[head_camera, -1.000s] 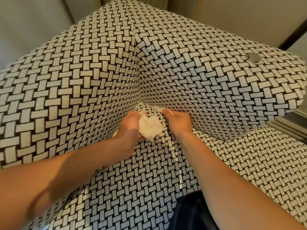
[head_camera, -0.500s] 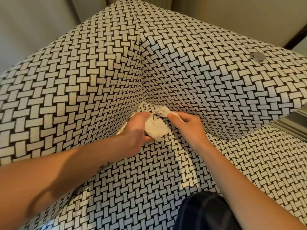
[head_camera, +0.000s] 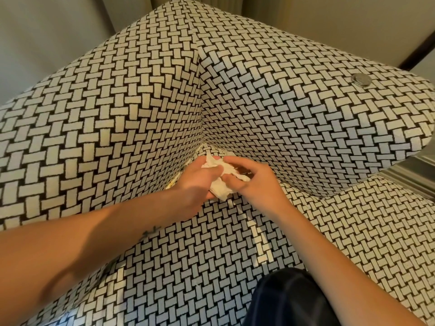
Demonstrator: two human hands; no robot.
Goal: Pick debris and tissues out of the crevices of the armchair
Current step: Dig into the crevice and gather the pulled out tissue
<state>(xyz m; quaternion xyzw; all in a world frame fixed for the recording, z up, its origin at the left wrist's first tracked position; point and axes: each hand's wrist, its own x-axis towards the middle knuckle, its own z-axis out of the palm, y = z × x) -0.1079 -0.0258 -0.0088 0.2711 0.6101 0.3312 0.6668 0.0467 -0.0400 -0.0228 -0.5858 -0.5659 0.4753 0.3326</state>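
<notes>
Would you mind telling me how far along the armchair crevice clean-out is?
Done: a crumpled white tissue is out of the back corner of the seat. In hand: the left hand and right hand both grip it. Left: a yellowish scrap pokes out beside the left hand, and a round silvery object sits on the armrest.

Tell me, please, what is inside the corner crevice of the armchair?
A crumpled white tissue, gripped by the left hand and right hand, sits at the crevice mouth; a yellowish scrap peeks out beside the left hand. Anything deeper is covered by hands and upholstery.
</notes>
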